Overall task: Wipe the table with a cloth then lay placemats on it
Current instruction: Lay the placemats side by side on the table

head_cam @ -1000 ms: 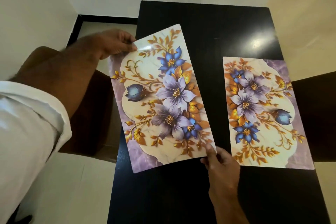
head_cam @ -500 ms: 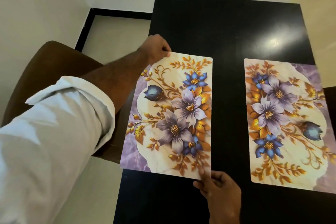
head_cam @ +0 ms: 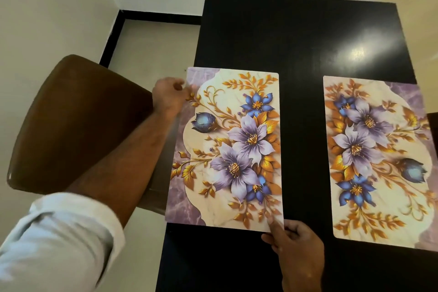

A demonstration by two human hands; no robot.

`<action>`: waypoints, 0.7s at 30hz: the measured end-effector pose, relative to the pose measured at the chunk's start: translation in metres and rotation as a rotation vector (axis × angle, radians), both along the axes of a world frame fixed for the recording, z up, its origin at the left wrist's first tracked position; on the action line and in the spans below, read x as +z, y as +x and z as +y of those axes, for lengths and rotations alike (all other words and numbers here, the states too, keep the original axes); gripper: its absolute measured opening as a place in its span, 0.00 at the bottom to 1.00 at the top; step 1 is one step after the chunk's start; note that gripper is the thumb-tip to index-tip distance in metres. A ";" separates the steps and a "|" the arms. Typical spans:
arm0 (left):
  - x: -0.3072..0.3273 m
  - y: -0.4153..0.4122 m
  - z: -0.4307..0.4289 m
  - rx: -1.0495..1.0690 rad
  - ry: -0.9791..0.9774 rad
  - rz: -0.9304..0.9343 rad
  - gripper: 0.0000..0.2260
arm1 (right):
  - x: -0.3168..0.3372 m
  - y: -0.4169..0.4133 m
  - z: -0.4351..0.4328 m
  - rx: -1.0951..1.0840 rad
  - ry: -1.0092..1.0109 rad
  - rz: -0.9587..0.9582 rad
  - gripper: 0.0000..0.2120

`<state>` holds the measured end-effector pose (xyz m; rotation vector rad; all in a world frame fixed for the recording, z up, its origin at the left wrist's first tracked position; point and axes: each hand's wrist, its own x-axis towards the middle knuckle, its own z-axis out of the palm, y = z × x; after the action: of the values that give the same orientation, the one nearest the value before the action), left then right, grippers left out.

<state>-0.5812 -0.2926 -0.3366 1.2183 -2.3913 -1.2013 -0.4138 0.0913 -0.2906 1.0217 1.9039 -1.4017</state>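
Observation:
Two floral placemats lie on the black table (head_cam: 296, 38). The left placemat (head_cam: 227, 149) lies flat, its long left side about along the table's left edge. My left hand (head_cam: 169, 96) is at that side near the far corner, blurred, its curled fingers on the mat's edge. My right hand (head_cam: 294, 244) pinches the mat's near right corner, one finger on top. The right placemat (head_cam: 376, 161) lies flat and untouched near the table's right side. No cloth is in view.
A brown chair back (head_cam: 75, 121) stands close against the table's left side, under my left forearm. Another dark chair edge (head_cam: 432, 121) shows at the far right. Pale floor with a black border (head_cam: 113, 38) lies to the left.
The left placemat has turned straight and settled flat, parallel to the right one. My left hand slid from the far corner down onto the left edge. My right hand kept the near corner.

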 end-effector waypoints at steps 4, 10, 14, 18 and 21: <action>-0.008 0.015 0.001 0.099 0.270 0.078 0.19 | -0.004 0.000 0.003 0.005 0.020 0.019 0.10; -0.002 0.008 0.002 0.082 0.239 0.063 0.16 | -0.005 0.000 0.012 0.045 0.090 0.041 0.13; -0.001 0.011 0.005 0.027 0.163 0.053 0.17 | -0.003 0.003 0.015 0.144 0.146 0.034 0.12; 0.001 0.011 0.005 0.024 0.131 0.031 0.17 | 0.000 0.005 0.013 0.220 0.161 0.029 0.10; 0.002 0.011 0.005 0.031 0.141 0.036 0.17 | 0.000 0.009 0.012 0.244 0.156 0.054 0.11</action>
<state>-0.5700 -0.2876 -0.3349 1.2580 -2.2871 -1.3906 -0.4050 0.1034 -0.2909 0.7948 2.1239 -1.1680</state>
